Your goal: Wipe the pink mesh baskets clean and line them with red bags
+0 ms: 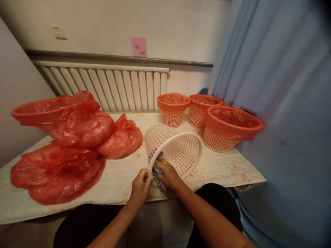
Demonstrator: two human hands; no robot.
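Head view: left hand (140,186) and right hand (169,175) both at the pale basket (184,151), which lies tipped on its side mid-table, mouth turned toward the person and a bit right. Left hand has thumb and fingers pinched together on the basket's near-left rim. Right hand is at the mouth, fingers clamped on a dark patterned cloth (163,187); cloth runs from inside the basket's left wall out over the near rim, partly hidden by the hand.

Back right, 3 bins with red liners, upright: left bin (173,117), middle bin (198,117), right bin (219,139), the last nearest the person. Left side, red bags: upper bag (82,127) on top of lower bag (57,177), small bag (122,139) just right of them. Tilted bin (38,119), red-lined too, far left behind the upper bag. All on a pale floral tablecloth (120,179). Radiator (113,88) and pink note (139,47) behind, blue curtain (279,103) right.
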